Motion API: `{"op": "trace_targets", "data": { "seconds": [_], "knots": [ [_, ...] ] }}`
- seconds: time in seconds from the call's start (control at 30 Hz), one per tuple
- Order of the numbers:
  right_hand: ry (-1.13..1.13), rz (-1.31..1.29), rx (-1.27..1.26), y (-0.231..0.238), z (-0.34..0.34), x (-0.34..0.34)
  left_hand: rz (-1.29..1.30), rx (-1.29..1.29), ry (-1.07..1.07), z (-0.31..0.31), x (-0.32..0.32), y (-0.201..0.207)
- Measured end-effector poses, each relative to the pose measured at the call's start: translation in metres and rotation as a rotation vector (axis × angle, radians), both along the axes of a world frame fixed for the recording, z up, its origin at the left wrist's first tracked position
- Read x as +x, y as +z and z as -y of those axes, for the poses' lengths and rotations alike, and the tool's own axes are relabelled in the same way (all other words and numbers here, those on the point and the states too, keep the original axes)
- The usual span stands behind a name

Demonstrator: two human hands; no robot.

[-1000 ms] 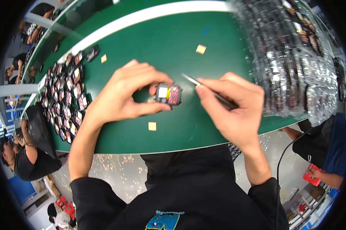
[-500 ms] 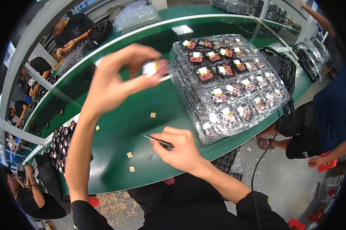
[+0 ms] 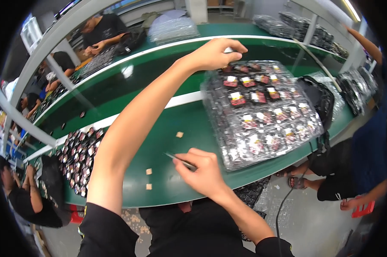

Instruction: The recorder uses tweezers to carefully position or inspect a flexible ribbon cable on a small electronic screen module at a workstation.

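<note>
My left hand [image 3: 217, 53] reaches over the far left corner of a stack of clear plastic trays [image 3: 221, 141]. Its thumb and fingers are closed on a small module, of which just a whitish patch [image 3: 229, 50] shows between them. Rows of small black-and-red modules [image 3: 237, 99] with white and yellow patches sit in the top tray's pockets. My right hand [image 3: 202, 171] is closed around a pair of tweezers [image 3: 182, 161], held low over the green table [image 3: 159, 150], tips pointing to the far left. Small tan squares [image 3: 179, 134] lie near the tips.
A heap of modules [image 3: 79, 158] lies on the left, partly behind my left forearm. A black bag-like bundle [image 3: 317, 98] lies beyond the trays' right side. Metal frame posts [image 3: 60, 70] rise at the left. Other people sit beyond the table, and one [image 3: 369, 141] is at the right.
My left hand has moved right and away from me, carrying the module to the trays' far left corner. The right hand with the tweezers has barely moved. The view has shifted slightly.
</note>
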State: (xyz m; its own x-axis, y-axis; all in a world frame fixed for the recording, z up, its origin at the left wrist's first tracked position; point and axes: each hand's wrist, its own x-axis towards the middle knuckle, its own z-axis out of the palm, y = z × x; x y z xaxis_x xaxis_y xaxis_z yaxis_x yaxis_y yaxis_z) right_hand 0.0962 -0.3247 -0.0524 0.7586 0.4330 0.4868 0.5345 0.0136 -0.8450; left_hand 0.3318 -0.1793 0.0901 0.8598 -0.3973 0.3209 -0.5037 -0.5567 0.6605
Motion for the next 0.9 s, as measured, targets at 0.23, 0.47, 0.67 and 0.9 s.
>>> {"op": "trace_targets", "data": {
  "seconds": [0.23, 0.47, 0.67, 0.9],
  "knots": [
    [-0.003, 0.049, -0.051, 0.009, 0.007, -0.002, 0.125, 0.181, 0.353, -0.175, -0.067, -0.055],
    [0.047, 0.033, -0.088, 0.011, -0.002, -0.004, -0.048, 0.765, 1.097, -0.42, -0.229, -0.128],
    [0.014, 0.043, -0.159, 0.011, -0.002, -0.004, -0.106, 0.803, 1.293, -0.454, -0.282, -0.133],
    [0.003, 0.062, -0.181, 0.008, 0.0, -0.005, 0.077, 0.31, 0.739, -0.353, -0.26, -0.11]
  ]
}}
